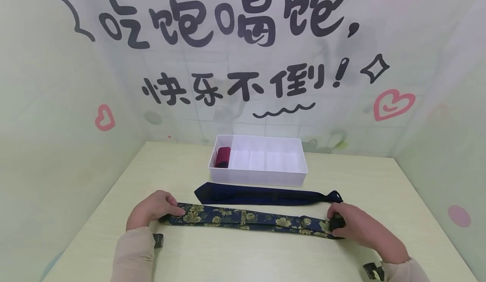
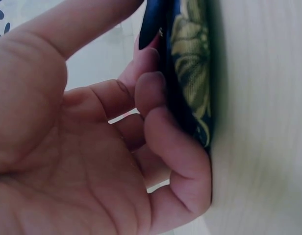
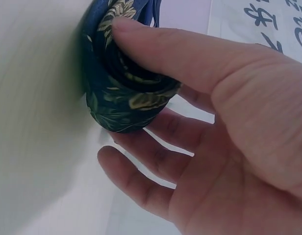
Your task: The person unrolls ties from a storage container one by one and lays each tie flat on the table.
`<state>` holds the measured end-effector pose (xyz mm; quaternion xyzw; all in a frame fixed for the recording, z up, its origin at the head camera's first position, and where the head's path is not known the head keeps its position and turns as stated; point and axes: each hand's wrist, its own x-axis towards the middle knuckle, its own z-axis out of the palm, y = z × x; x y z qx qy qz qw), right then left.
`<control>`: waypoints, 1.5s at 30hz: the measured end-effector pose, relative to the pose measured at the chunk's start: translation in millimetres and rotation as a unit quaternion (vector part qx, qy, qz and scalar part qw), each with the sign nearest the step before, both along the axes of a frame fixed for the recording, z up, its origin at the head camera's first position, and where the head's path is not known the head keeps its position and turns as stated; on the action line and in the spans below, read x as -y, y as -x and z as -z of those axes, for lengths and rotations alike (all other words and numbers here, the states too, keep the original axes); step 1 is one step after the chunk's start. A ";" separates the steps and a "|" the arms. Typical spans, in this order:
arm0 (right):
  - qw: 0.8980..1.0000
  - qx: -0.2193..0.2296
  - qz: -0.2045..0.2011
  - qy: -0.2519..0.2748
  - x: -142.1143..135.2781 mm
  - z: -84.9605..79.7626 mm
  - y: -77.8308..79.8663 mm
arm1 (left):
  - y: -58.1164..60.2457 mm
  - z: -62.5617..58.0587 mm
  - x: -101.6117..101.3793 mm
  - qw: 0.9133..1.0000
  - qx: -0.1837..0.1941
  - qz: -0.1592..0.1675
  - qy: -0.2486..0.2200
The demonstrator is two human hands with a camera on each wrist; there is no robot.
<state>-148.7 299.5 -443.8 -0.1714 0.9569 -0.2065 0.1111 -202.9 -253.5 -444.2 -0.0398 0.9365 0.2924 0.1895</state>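
A navy necktie with yellow-green flowers (image 1: 224, 218) lies stretched left to right on the table. At its left end my left hand (image 1: 153, 208) pinches the fabric between thumb and fingers; the left wrist view shows the curled fingers (image 2: 175, 142) against the tie's edge. My right hand (image 1: 358, 227) grips the other end, where the fabric is folded over in layers; in the right wrist view the thumb (image 3: 156, 46) presses on this rolled end (image 3: 126, 105). Just behind lies a plain dark navy necktie (image 1: 258, 194), folded lengthwise, its pointed tip to the left.
Toward the back of the table (image 1: 247, 261) stands a white divided box (image 1: 258, 176). A rolled dark red necktie (image 1: 222, 157) sits in its leftmost compartment. Printed curtain-like walls (image 1: 235, 121) enclose the table at the back and both sides.
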 end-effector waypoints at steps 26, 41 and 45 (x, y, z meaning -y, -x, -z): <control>0.998 0.018 0.053 -0.015 -28.5 -2.4 -1.8 | 0.9 1.4 0.9 1.000 -0.005 0.006 0.001; 0.998 0.036 0.038 -0.035 -44.4 -3.5 -3.9 | 2.3 5.2 1.8 1.000 -0.003 0.005 0.003; 0.997 0.031 0.053 -0.040 -49.1 -3.2 -5.0 | 2.2 5.8 1.7 1.000 -0.006 0.004 0.003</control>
